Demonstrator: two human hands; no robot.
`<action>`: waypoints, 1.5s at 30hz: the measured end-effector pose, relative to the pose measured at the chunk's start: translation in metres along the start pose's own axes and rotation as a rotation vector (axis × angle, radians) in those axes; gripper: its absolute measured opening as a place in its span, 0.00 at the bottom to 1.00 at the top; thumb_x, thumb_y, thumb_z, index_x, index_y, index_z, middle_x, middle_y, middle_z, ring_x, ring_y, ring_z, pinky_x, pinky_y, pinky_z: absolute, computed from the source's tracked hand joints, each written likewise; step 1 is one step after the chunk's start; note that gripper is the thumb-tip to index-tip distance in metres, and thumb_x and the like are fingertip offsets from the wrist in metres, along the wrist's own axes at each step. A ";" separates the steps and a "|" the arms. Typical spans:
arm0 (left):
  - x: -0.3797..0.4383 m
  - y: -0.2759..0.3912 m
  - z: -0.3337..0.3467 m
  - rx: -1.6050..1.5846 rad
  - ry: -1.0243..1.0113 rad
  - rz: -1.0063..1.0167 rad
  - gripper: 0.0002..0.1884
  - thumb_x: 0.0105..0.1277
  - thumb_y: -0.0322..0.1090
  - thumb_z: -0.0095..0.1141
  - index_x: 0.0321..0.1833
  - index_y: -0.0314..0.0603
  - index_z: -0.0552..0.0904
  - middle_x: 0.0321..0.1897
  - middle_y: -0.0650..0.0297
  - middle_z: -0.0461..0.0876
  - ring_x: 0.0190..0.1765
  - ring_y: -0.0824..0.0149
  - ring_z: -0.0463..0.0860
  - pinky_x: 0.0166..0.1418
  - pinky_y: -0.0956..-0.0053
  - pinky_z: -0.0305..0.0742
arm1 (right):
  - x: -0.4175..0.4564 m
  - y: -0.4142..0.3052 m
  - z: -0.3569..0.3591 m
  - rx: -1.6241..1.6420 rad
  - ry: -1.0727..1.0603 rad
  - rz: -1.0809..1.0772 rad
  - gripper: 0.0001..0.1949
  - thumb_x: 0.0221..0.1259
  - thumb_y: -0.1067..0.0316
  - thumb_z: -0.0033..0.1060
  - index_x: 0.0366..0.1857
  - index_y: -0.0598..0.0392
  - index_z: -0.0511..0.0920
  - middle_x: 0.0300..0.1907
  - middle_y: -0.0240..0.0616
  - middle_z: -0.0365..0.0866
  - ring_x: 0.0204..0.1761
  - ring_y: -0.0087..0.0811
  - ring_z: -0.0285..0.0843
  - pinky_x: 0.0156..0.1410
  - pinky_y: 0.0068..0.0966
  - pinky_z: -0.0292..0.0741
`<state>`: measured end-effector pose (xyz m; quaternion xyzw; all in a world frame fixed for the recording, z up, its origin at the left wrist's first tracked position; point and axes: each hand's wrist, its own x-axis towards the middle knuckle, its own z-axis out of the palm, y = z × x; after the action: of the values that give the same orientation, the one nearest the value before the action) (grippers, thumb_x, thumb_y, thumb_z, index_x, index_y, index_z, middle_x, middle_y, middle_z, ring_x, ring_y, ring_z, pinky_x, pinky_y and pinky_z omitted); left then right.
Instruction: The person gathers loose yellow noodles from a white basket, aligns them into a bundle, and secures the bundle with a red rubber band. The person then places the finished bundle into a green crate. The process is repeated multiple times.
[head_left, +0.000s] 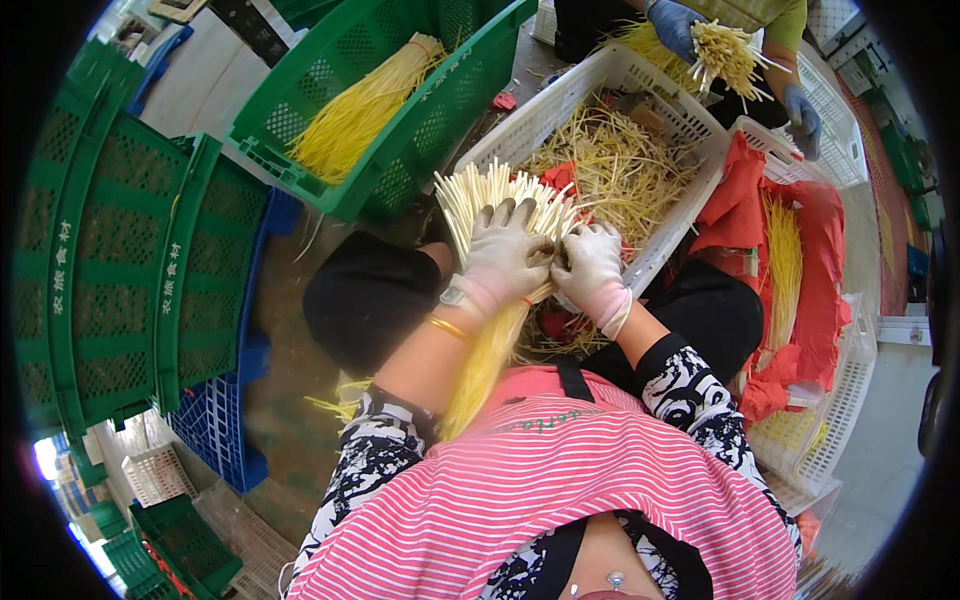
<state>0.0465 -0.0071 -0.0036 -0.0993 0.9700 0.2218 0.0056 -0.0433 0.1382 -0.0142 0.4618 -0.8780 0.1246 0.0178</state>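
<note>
A large bundle of yellow garlic chives (488, 360) lies across my lap, its pale cut ends pointing away from me and its yellow leaves towards my body. A red band shows around it below my wrists. My left hand (507, 253), in a soiled white glove, rests over the pale stalks, thumb and forefinger drawn together at the right side. Close beside it, my gloved right hand (591, 262) has curled fingers against the bundle's right edge. What sits between those fingertips is hidden. Under and beyond the bundle stands a white plastic crate (679, 217) of loose chive trimmings (622, 172).
A green crate (341, 199) holds another chive bundle (367, 105). To the right, a crate lined with red cloth (821, 262) holds more chives (782, 277). Across from me, a person's blue-gloved hand (673, 30) grips a bundle. Green crates (135, 262) stand stacked at left.
</note>
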 end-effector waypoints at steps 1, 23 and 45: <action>0.000 0.000 0.000 -0.022 0.009 -0.003 0.19 0.57 0.51 0.60 0.51 0.65 0.89 0.75 0.52 0.67 0.77 0.45 0.62 0.82 0.47 0.46 | 0.002 0.000 -0.003 -0.040 -0.021 -0.012 0.08 0.50 0.58 0.66 0.26 0.50 0.84 0.36 0.41 0.84 0.45 0.45 0.80 0.61 0.43 0.71; 0.002 0.004 -0.002 0.005 -0.023 0.007 0.18 0.53 0.50 0.62 0.48 0.65 0.89 0.75 0.49 0.67 0.78 0.41 0.61 0.82 0.46 0.45 | 0.027 0.041 -0.003 0.180 -0.406 0.327 0.23 0.60 0.37 0.62 0.40 0.47 0.89 0.38 0.43 0.89 0.45 0.46 0.86 0.54 0.40 0.78; 0.009 0.028 -0.019 0.102 -0.142 -0.012 0.25 0.50 0.62 0.67 0.48 0.59 0.87 0.76 0.43 0.64 0.76 0.37 0.61 0.80 0.43 0.45 | -0.015 0.092 -0.018 0.786 -0.345 0.467 0.15 0.66 0.62 0.61 0.49 0.61 0.84 0.41 0.50 0.88 0.43 0.40 0.88 0.54 0.32 0.79</action>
<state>0.0328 0.0078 0.0255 -0.0886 0.9766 0.1786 0.0806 -0.1115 0.2050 -0.0175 0.2383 -0.8348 0.3689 -0.3321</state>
